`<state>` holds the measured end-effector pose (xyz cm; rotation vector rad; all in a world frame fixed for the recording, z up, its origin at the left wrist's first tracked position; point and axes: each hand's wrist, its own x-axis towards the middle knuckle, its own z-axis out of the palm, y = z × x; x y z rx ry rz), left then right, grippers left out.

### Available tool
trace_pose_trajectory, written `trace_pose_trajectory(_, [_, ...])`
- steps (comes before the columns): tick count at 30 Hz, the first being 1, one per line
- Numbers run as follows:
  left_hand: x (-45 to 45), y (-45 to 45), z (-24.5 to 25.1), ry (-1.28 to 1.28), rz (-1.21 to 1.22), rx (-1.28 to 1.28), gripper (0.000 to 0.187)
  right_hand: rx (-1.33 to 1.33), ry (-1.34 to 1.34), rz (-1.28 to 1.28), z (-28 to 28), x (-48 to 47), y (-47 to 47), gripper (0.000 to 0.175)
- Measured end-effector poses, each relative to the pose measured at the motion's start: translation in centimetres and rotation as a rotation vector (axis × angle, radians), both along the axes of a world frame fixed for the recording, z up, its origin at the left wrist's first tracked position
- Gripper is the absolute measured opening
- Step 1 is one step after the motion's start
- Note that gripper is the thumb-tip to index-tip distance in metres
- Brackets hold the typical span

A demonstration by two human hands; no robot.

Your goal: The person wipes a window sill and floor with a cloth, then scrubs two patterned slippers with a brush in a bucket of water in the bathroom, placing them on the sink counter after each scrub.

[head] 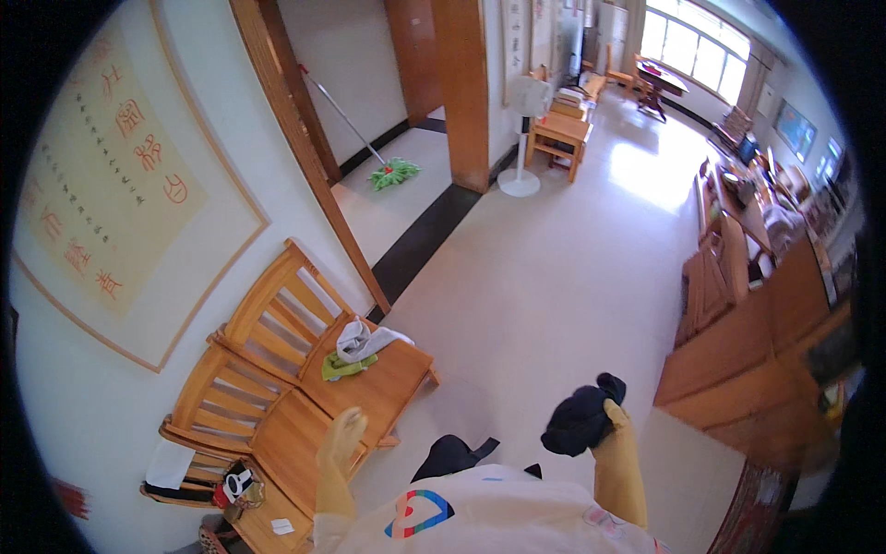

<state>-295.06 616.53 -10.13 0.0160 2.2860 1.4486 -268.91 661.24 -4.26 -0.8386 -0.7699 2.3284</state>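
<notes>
My right hand (618,422), in a yellow glove, grips a bunched black cloth (579,420) in front of my body at the lower right. My left hand (344,429), gloved in the same yellow, is raised near the front edge of a wooden bench (291,429); it appears to hold nothing, though its fingers are bunched and partly blurred. On the bench seat lie a grey cloth (365,341) and a green cloth (346,366), touching each other. A black piece of fabric or strap (453,453) shows beyond my light printed garment.
A green mop (393,173) leans in the doorway. A white standing fan (519,181) stands by a wooden stool (562,131). Wooden furniture (747,367) lines the right side, with cluttered items behind. Small items and a white paper (282,526) lie at the bench's near end.
</notes>
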Motion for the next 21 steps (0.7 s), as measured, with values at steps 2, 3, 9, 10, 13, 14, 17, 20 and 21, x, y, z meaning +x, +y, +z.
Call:
trace_pose_trajectory(2, [-1.4, 0.2, -1.2, -0.078, 0.254, 0.007, 0.052, -0.051, -0.031, 0.051, 1.4, -8.2, 3.3, 0.037])
trace_pose_trajectory(3, [-2.4, 0.8, -1.6, -0.212, 0.391, -0.001, 0.052, -0.041, 0.047, 0.121, 1.9, -12.2, 4.5, 0.039])
trace_pose_trajectory(9, [-14.7, 14.7, -1.7, -0.157, 0.331, 0.542, 0.067, -0.033, 0.194, 0.473, 5.5, -33.7, 9.2, 0.04])
trace_pose_trajectory(10, [-17.2, 18.2, -1.5, -0.142, 0.146, 0.688, 0.072, 0.011, 0.088, 0.534, 6.2, -36.8, 9.6, 0.038])
trace_pose_trajectory(13, [-27.5, 29.1, -0.4, -0.653, -0.037, 1.307, 0.073, 0.39, 0.026, 0.851, 7.9, -45.4, 11.9, 0.038])
trace_pose_trajectory(14, [-30.7, 32.9, -0.2, -0.675, -0.03, 1.346, 0.069, 0.752, -0.025, 0.833, 7.9, -48.1, 13.0, 0.038])
trace_pose_trajectory(17, [-39.5, 40.5, 0.9, -0.485, 0.005, 1.192, 0.063, 1.133, -0.172, 0.624, 6.2, -55.4, 17.6, 0.037])
trace_pose_trajectory(20, [-48.5, 43.1, 0.8, -0.664, 0.09, 1.311, 0.061, 0.87, -0.13, 0.466, 2.4, -61.4, 25.4, 0.035])
trace_pose_trajectory(21, [-50.8, 43.0, 0.0, -0.786, 0.063, 1.481, 0.06, 0.79, -0.154, 0.426, 1.0, -63.2, 28.2, 0.034])
